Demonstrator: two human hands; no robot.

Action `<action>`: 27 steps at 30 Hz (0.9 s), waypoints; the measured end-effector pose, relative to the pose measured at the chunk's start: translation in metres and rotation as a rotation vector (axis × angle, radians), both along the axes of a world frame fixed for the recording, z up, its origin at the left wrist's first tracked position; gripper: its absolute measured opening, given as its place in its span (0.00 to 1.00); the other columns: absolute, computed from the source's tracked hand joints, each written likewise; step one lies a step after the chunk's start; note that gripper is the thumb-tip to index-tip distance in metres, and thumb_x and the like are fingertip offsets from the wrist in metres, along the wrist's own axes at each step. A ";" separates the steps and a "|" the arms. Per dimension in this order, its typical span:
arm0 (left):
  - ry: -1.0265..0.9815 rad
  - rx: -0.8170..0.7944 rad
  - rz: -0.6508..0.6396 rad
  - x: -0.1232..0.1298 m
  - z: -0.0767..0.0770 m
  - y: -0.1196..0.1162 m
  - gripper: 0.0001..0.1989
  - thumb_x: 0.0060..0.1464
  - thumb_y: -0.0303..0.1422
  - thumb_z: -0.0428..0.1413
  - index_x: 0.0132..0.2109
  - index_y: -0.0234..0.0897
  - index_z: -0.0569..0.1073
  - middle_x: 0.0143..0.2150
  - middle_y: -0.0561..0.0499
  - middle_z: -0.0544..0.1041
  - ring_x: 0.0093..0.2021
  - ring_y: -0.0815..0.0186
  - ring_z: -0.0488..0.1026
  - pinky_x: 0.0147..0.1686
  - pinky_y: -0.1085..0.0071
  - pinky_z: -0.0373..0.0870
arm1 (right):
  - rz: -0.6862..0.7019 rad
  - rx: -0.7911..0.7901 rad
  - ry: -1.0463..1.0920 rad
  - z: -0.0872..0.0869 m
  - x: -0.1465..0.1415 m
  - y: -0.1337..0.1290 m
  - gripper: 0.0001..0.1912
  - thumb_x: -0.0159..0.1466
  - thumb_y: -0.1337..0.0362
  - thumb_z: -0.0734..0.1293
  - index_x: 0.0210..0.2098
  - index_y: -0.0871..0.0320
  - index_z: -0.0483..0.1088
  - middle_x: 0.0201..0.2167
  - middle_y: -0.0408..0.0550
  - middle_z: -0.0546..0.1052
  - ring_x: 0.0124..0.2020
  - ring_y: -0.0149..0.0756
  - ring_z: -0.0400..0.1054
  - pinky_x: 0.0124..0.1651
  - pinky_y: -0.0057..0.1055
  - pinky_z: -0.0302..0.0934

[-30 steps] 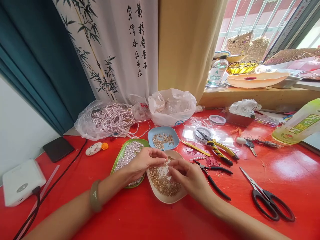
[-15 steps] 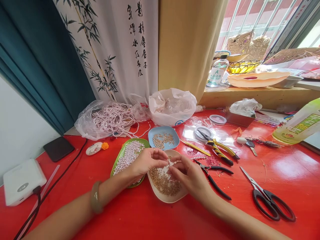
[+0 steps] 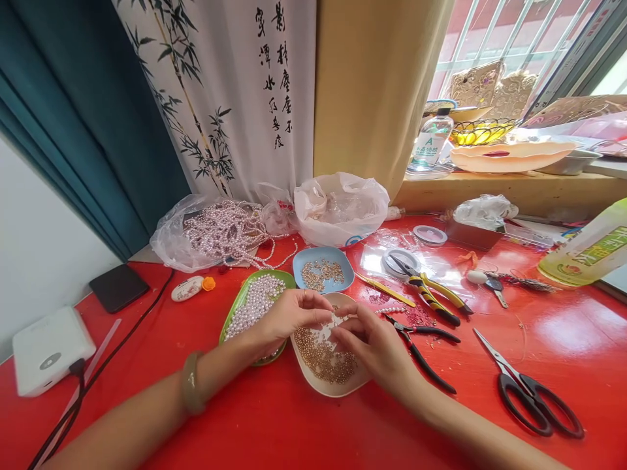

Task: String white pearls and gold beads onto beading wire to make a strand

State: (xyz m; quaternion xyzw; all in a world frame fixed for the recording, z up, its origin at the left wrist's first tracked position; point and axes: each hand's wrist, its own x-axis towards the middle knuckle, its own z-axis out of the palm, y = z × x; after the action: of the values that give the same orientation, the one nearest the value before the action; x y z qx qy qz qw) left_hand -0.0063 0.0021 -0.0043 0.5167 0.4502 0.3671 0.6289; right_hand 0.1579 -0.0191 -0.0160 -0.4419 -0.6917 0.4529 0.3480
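Note:
Over a white dish of small gold beads, my left hand and my right hand meet with pinched fingers. Whatever lies between the fingertips is too small to make out. A green tray of pearly beads is partly covered by my left hand and wrist. Behind the white dish stands a blue dish with gold pieces. A strand of small pink beads lies just beyond my right hand.
Pliers with red and black handles, yellow-black pliers, yellow tweezers and scissors lie to the right. Bags and bead strings line the back. A white box, black cable and phone-like slab are at left.
The whole view has shifted slightly, so things appear a little further right. Both hands keep nearly the same pinched pose over the white dish.

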 end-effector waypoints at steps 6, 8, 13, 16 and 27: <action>-0.004 0.021 -0.025 0.001 0.003 -0.001 0.08 0.39 0.34 0.60 0.27 0.33 0.73 0.26 0.53 0.70 0.28 0.72 0.65 0.30 0.74 0.62 | 0.017 0.032 -0.084 0.003 0.000 0.001 0.05 0.56 0.68 0.62 0.33 0.56 0.63 0.21 0.40 0.74 0.24 0.30 0.69 0.28 0.26 0.62; -0.012 0.017 -0.018 0.001 0.004 -0.002 0.08 0.38 0.34 0.60 0.27 0.33 0.72 0.27 0.53 0.70 0.28 0.71 0.65 0.30 0.74 0.62 | 0.009 0.097 -0.141 0.005 0.000 0.001 0.05 0.56 0.67 0.63 0.33 0.57 0.66 0.22 0.41 0.74 0.23 0.30 0.67 0.27 0.26 0.60; -0.021 0.019 -0.018 0.000 0.006 -0.002 0.07 0.39 0.32 0.60 0.27 0.34 0.72 0.26 0.54 0.69 0.27 0.72 0.65 0.29 0.75 0.62 | -0.026 0.205 -0.151 0.007 0.001 0.000 0.06 0.58 0.65 0.61 0.30 0.57 0.69 0.25 0.43 0.73 0.23 0.30 0.64 0.26 0.26 0.57; -0.029 0.024 -0.028 -0.001 0.004 -0.002 0.07 0.39 0.32 0.60 0.27 0.33 0.72 0.25 0.53 0.69 0.27 0.72 0.65 0.29 0.75 0.62 | -0.029 0.196 -0.117 0.007 0.002 0.000 0.07 0.57 0.65 0.61 0.26 0.57 0.69 0.26 0.44 0.73 0.27 0.32 0.65 0.29 0.26 0.58; 0.161 0.106 -0.035 -0.021 0.016 0.014 0.09 0.39 0.31 0.59 0.31 0.32 0.71 0.28 0.51 0.72 0.29 0.69 0.68 0.30 0.73 0.64 | -0.104 0.081 -0.014 0.007 0.004 0.000 0.08 0.58 0.62 0.61 0.26 0.58 0.67 0.22 0.43 0.69 0.24 0.30 0.62 0.25 0.24 0.58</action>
State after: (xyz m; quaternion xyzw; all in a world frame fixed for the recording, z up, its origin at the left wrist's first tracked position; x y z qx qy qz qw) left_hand -0.0275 0.0159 0.0122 0.5848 0.4701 0.3366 0.5689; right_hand 0.1616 -0.0192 -0.0089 -0.4659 -0.6879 0.4030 0.3839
